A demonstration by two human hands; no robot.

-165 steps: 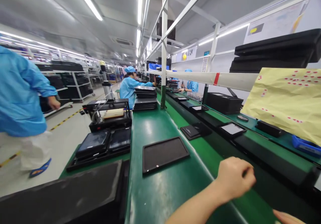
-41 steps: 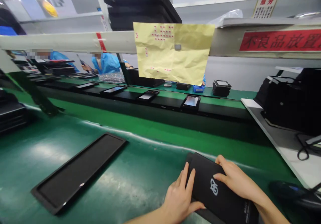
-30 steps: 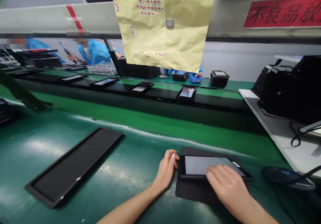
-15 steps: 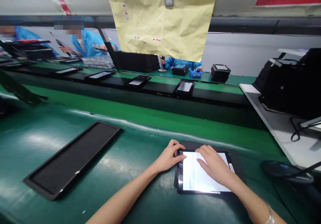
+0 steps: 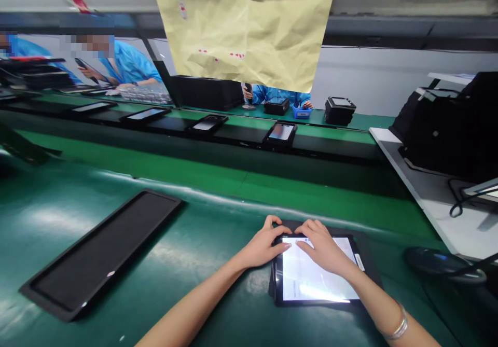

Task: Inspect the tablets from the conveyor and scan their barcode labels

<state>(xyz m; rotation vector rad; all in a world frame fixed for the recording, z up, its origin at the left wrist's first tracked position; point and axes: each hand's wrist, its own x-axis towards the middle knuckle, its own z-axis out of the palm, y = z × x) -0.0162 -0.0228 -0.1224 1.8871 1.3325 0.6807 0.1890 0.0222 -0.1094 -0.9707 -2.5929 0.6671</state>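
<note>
A tablet (image 5: 311, 279) with a lit white screen lies face up over a black tray (image 5: 368, 248) on the green bench. My left hand (image 5: 266, 243) grips its upper left corner, thumb over the screen's edge and fingers along the border. Over the upper part of the screen is my right hand (image 5: 321, 246), fingers spread and slightly bent, tips near the top edge. Whether those tips press the glass I cannot tell. Part of the screen is hidden beneath that hand.
At the left lies another long black tray (image 5: 105, 253). A black corded device (image 5: 443, 264) rests at the right. Beyond the bench, a conveyor (image 5: 245, 139) carries several devices in black trays. Co-workers in blue sit behind it. A yellow paper (image 5: 249, 30) hangs overhead.
My right hand has shifted left and up across the screen, closer to my left hand. The left hand keeps its place at the tablet's corner. The camera view has turned slightly.
</note>
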